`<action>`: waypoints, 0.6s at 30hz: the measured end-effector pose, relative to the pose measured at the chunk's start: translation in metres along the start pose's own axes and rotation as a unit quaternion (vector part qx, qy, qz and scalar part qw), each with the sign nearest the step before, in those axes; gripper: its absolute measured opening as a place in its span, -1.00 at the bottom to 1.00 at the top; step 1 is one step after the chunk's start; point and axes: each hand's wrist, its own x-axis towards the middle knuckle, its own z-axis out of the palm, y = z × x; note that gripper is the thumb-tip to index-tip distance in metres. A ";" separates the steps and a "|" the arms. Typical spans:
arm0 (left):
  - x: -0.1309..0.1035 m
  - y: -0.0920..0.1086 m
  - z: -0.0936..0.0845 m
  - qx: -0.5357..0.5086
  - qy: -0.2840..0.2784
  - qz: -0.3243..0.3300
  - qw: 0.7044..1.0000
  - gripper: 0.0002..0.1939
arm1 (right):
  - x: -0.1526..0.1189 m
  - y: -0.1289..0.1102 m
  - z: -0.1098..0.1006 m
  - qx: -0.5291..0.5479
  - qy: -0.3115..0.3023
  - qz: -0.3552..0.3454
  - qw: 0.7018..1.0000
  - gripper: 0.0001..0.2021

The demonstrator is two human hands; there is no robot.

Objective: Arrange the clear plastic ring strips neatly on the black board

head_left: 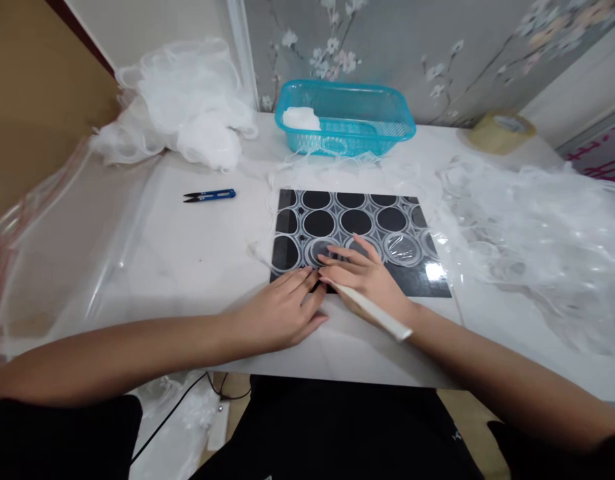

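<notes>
A black board (412,279) lies on the white table, covered by white patterned mesh with round openings (337,223). My right hand (370,280) rests over the board's front part, its fingers closed on a white flat-handled tool (377,313) whose tip is hidden near the fingertips. Against the board's front left edge lies my left hand (287,307), fingers spread and flat, fingertips close to the right hand's. Clear round film (402,248) shines in one ring right of my right hand.
Blue snips (212,195) lie left of the board. Behind it stands a blue basket (345,140) holding white pieces. White mesh heaps (182,100) sit back left and at right (537,233). A tape roll (502,132) is at the back right.
</notes>
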 end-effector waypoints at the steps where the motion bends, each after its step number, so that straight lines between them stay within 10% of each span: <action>1: 0.000 0.000 0.000 -0.014 -0.007 -0.004 1.000 -0.50 | 0.002 0.002 0.000 -0.032 -0.008 -0.024 0.999 -0.78; 5: -0.001 0.000 -0.001 -0.044 -0.020 -0.021 0.999 -0.51 | 0.026 0.033 -0.022 -0.105 -0.005 0.047 0.993 -0.77; 10: -0.004 -0.003 -0.004 -0.021 -0.017 -0.010 1.000 -0.52 | 0.036 0.066 -0.065 -0.078 0.218 0.246 0.941 -0.79; 18: 0.023 0.000 -0.009 -0.005 -0.019 0.063 0.998 -0.50 | -0.023 0.026 -0.031 0.201 0.067 0.245 0.946 -0.82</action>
